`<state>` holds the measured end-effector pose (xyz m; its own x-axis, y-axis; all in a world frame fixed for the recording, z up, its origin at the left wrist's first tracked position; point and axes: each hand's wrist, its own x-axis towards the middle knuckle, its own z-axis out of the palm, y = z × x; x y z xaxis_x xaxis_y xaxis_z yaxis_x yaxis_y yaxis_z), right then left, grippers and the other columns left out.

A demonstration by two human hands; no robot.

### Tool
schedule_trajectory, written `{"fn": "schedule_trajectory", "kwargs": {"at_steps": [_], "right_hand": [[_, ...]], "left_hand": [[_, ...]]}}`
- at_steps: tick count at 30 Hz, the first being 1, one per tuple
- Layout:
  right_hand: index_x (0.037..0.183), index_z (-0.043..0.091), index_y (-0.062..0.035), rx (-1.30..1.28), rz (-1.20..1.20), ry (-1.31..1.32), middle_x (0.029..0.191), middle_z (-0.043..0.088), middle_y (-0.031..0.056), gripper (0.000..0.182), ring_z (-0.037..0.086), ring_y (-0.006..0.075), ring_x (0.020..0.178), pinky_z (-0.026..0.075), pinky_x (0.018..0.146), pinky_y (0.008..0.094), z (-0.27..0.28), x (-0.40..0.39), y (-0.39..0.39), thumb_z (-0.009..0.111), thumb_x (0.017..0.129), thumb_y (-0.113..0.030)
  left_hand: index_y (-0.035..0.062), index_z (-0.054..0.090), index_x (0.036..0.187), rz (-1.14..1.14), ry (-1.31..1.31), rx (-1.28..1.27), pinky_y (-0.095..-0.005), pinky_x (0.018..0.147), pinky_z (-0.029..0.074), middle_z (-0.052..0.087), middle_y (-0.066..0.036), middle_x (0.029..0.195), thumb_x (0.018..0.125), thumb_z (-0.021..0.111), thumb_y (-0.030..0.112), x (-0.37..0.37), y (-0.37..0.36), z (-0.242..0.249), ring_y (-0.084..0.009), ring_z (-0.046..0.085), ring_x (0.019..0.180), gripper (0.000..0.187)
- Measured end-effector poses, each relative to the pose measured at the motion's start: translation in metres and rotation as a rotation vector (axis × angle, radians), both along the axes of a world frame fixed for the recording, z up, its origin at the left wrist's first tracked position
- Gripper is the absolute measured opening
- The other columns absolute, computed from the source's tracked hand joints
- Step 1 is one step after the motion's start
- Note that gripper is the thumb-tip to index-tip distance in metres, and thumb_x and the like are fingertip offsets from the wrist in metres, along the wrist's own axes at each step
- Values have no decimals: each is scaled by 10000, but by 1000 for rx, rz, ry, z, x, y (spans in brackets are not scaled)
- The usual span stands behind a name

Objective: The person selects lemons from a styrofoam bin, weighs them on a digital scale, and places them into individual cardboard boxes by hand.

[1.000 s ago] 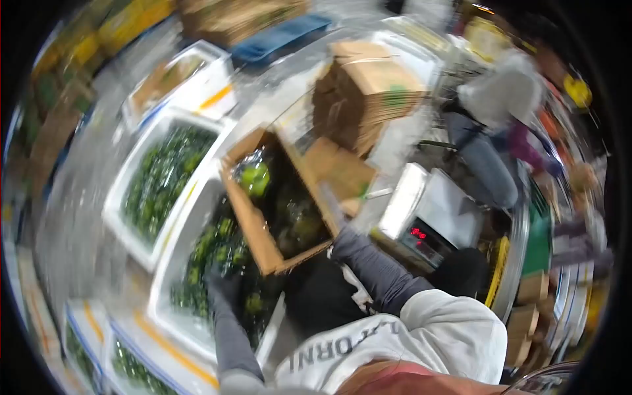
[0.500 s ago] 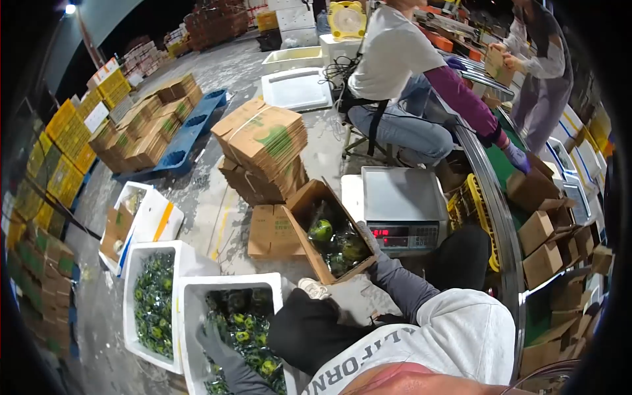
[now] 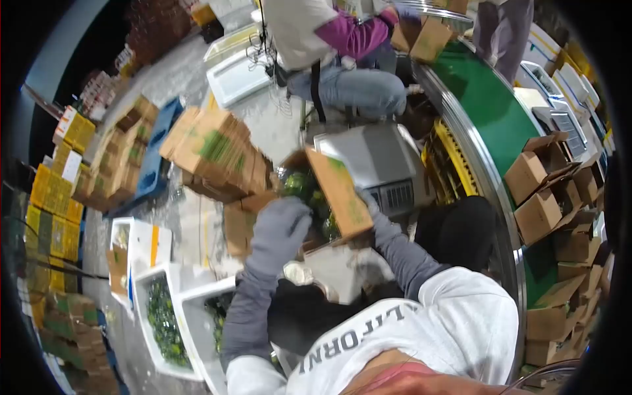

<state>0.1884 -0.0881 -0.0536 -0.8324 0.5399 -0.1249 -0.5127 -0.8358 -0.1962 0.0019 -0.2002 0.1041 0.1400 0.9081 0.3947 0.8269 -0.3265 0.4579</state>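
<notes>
An open cardboard box (image 3: 342, 197) with dark, shiny plastic packs of green produce (image 3: 299, 185) inside is tilted in front of me. My right hand (image 3: 370, 203), in a grey glove, grips its right side, and the fingers are partly hidden behind the cardboard. At the box's left opening is my left hand (image 3: 284, 224), also grey-gloved and blurred; its fingers look bent, but what they touch is unclear. Beyond the box stands a scale (image 3: 392, 197). White foam boxes (image 3: 187, 289) of green packs stand at the lower left.
Flattened cartons (image 3: 210, 148) are stacked ahead on the left. A metal-edged green conveyor (image 3: 484, 108) curves along the right, with open cartons (image 3: 536, 174) beside it. A seated co-worker (image 3: 349, 85) is ahead. A yellow crate (image 3: 454, 161) sits beside the scale.
My left hand has risen from the foam box to the carton. The carton's flap now stands more upright across its right side. The view has turned, and the seated co-worker's arm has moved.
</notes>
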Motion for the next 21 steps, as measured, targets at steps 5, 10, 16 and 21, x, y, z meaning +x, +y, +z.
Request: {"fn": "schedule_trajectory", "kwargs": {"at_steps": [5,10,16,21], "right_hand": [[1278,483,-43,15,-21,457,1178,589,166,553,590,323,1045,491,898,461,-105,13,55,582,868,-400],[1228,498,-42,86,-341,-54,1048,625,101,519,645,230,879,553,750,374,-64,18,58,580,881,-419],[1289,427,-26,449,-118,-342,1230,528,96,525,536,228,1111,452,948,404,-33,45,92,633,865,-257],[1259,464,-7,434,418,-808,1120,595,121,502,613,215,944,504,851,361,-43,47,89,614,884,-305]], "left_hand": [[21,522,1187,255,-853,-180,-312,891,427,545,-119,1147,838,631,119,-2,11,-17,-195,535,1032,378],[-10,362,1338,220,-1020,-509,-303,924,411,471,-124,1250,866,598,117,26,38,-43,-181,491,1084,543],[38,310,1389,207,-623,-435,-316,966,380,451,-122,1307,806,532,24,-2,142,-57,-220,467,1166,624],[152,291,1397,242,53,-486,-429,943,408,446,-272,1237,798,551,154,12,205,-113,-428,507,1062,653]]}}
